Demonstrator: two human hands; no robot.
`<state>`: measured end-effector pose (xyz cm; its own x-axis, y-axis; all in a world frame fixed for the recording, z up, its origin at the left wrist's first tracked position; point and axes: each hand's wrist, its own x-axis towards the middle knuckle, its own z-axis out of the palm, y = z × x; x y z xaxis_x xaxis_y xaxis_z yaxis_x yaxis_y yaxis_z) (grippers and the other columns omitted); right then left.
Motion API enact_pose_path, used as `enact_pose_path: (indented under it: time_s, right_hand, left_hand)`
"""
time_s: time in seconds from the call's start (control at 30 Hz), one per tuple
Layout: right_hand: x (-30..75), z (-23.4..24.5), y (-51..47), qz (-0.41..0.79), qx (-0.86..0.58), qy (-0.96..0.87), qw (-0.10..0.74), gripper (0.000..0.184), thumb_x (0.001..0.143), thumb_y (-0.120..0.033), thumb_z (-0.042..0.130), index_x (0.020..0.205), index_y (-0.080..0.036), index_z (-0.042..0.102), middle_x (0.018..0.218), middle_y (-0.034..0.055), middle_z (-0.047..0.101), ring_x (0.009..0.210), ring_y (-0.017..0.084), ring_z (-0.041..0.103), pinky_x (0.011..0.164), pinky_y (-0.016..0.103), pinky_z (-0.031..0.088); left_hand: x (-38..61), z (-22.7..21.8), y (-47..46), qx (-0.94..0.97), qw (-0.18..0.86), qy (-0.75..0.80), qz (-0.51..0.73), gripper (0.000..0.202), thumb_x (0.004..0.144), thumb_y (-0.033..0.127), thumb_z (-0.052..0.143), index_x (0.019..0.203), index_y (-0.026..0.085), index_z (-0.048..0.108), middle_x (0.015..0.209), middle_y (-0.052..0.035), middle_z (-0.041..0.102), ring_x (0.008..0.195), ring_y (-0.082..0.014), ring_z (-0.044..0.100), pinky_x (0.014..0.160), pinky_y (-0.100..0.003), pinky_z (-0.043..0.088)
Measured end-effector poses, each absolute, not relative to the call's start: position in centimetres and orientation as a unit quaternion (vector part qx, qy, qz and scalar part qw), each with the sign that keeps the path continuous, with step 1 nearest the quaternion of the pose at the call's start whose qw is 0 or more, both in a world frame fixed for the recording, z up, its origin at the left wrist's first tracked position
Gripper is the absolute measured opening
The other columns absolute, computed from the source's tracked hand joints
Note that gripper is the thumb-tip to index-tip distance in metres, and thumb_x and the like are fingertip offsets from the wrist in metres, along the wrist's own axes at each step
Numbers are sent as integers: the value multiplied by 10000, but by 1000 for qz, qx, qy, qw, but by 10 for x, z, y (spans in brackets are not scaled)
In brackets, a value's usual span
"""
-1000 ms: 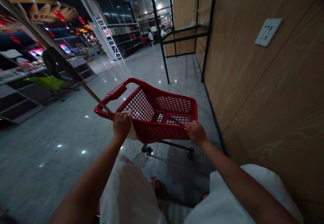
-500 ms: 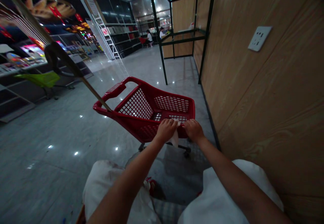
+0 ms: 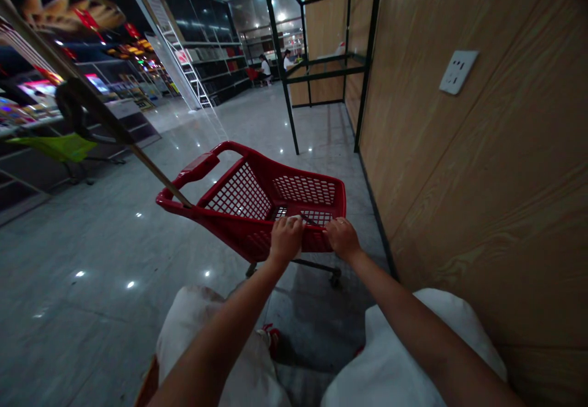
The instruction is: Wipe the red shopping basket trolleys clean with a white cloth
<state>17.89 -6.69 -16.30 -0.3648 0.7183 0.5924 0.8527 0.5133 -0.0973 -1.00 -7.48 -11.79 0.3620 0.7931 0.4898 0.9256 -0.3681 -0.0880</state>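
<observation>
A small red plastic shopping cart point(image 3: 257, 189) stands on the grey tiled floor in front of me, its mesh basket empty. My left hand point(image 3: 285, 237) is closed over the near rim, and a sliver of white cloth point(image 3: 299, 252) shows under its fingers. My right hand point(image 3: 342, 238) grips the same rim right beside it, fingers curled over the edge. A long wooden pole point(image 3: 151, 171) leans in from the upper left and rests on the cart's left rim. My knees in white clothing fill the bottom of the view.
A wood-panelled wall with a white socket plate point(image 3: 458, 71) runs close along the right. A black metal shelf frame point(image 3: 321, 67) stands ahead. A green chair point(image 3: 55, 146), shop shelves and a stepladder point(image 3: 186, 64) are on the left; people point(image 3: 264, 67) sit far back.
My left hand slid with the cloth along the cart's near rim from the left corner to right beside my right hand. The right hand stayed on the rim.
</observation>
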Motion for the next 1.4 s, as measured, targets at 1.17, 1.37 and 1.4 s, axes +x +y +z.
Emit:
enact_pose_path:
  time_s: [1.17, 1.37, 1.4]
  right_hand:
    - [186, -161, -66, -119, -480, -826, 272, 310, 937, -304, 369, 783, -173, 603, 746, 79, 586, 758, 217, 458, 791, 330, 327]
    - [176, -162, -70, -107, -491, -818, 279, 266, 918, -257, 393, 804, -173, 618, 747, 79, 586, 765, 220, 463, 816, 346, 335]
    - [175, -162, -70, -110, -492, -817, 280, 268, 919, -246, 388, 804, -175, 619, 736, 75, 584, 757, 218, 464, 817, 346, 337]
  left_hand:
    - [-97, -86, -60, -800, 200, -551, -126, 301, 918, 368, 391, 789, 207, 610, 848, -84, 645, 846, -234, 549, 810, -392, 349]
    - [-16, -109, -74, -765, 154, -584, -223, 316, 930, 315, 347, 802, 198, 610, 847, -93, 651, 853, -239, 541, 827, -414, 337]
    - [6, -114, -77, -773, 143, -574, -229, 309, 929, 317, 353, 804, 201, 610, 837, -92, 650, 850, -237, 542, 820, -414, 336]
